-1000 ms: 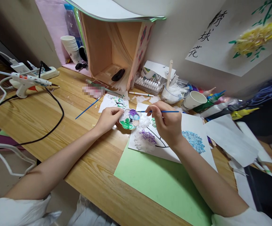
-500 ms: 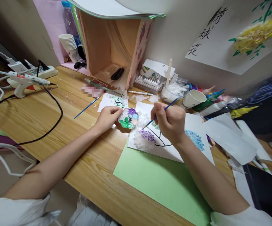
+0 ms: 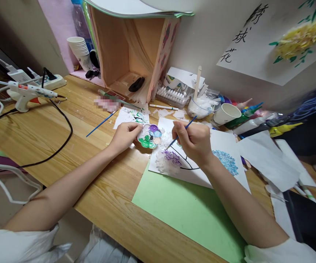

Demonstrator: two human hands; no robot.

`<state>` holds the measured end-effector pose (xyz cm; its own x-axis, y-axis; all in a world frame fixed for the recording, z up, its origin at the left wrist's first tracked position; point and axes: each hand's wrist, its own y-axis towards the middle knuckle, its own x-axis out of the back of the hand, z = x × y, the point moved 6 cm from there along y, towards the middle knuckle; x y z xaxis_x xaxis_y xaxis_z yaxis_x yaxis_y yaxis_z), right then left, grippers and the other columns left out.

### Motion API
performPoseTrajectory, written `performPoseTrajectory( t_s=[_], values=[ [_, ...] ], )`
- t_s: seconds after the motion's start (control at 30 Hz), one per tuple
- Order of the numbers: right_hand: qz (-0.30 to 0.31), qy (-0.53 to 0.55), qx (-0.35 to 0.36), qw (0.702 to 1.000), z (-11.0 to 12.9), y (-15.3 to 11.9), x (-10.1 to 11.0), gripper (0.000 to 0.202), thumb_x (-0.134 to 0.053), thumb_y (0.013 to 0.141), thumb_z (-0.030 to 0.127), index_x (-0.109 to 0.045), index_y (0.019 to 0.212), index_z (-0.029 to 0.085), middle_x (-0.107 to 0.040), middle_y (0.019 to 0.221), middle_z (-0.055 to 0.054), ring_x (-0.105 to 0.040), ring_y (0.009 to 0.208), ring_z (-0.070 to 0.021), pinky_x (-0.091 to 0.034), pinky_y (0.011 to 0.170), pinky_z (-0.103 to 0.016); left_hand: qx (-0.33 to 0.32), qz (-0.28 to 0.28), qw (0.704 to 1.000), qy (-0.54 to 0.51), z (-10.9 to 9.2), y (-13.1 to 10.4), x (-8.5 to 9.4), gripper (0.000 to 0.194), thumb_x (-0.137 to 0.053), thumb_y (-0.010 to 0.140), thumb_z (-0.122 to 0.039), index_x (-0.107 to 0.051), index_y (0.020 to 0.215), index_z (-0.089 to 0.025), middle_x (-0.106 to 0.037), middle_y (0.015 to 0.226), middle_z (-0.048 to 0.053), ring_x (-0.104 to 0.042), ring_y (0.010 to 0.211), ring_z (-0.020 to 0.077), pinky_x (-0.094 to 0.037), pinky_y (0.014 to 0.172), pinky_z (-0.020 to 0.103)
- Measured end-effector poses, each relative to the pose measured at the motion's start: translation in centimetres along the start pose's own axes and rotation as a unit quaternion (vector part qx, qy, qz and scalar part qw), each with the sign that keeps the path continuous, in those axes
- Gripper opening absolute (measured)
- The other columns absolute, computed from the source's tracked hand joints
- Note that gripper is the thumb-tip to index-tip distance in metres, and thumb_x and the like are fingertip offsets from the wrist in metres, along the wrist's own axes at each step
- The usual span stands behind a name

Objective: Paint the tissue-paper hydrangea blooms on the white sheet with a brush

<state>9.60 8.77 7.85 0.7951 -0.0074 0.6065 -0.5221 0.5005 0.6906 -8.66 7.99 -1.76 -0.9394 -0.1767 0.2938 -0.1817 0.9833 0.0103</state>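
My left hand [image 3: 126,137] pinches the edge of a small flower-shaped paint palette [image 3: 149,136] with purple, blue, green and pale paint in its wells. In my right hand [image 3: 193,142] is a thin blue paintbrush [image 3: 187,128], tip down at the white flower cluster on the paper. That cluster [image 3: 166,160] is raised and partly purple, with black painted stems beside it. The white sheet [image 3: 201,179] also bears a blue flower cluster [image 3: 226,162]; my right hand hides its middle. A green sheet [image 3: 185,212] lies partly under it.
A second blue brush [image 3: 100,125] and a paint-smeared paper [image 3: 132,117] lie left of the palette. A glue gun [image 3: 23,95] with cords stands at far left. Behind are a cardboard box [image 3: 127,47], a tub of white scraps [image 3: 203,106], a paper cup [image 3: 226,114] and paint bottles [image 3: 247,115].
My right hand has shifted slightly left with the brush, which tilts more upright; its tip stays near the purple part of the cluster. My left hand and the palette hold nearly still.
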Motion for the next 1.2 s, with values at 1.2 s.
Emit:
performPoseTrajectory(
  t_s=[1.2],
  values=[
    [-0.019, 0.025, -0.020, 0.999, -0.6, -0.2, -0.3, 0.031, -0.039, 0.096, 0.027, -0.059, 0.073, 0.017, -0.062, 0.067, -0.004, -0.057, 0.061, -0.0130, -0.044, 0.058, -0.027, -0.009, 0.013, 1.000, 0.014, -0.4, -0.2, -0.1, 0.035, -0.054, 0.079, -0.039, -0.048, 0.053, -0.017, -0.046, 0.049, -0.004, -0.046, 0.050, 0.0105, -0.035, 0.050, 0.022]
  ],
)
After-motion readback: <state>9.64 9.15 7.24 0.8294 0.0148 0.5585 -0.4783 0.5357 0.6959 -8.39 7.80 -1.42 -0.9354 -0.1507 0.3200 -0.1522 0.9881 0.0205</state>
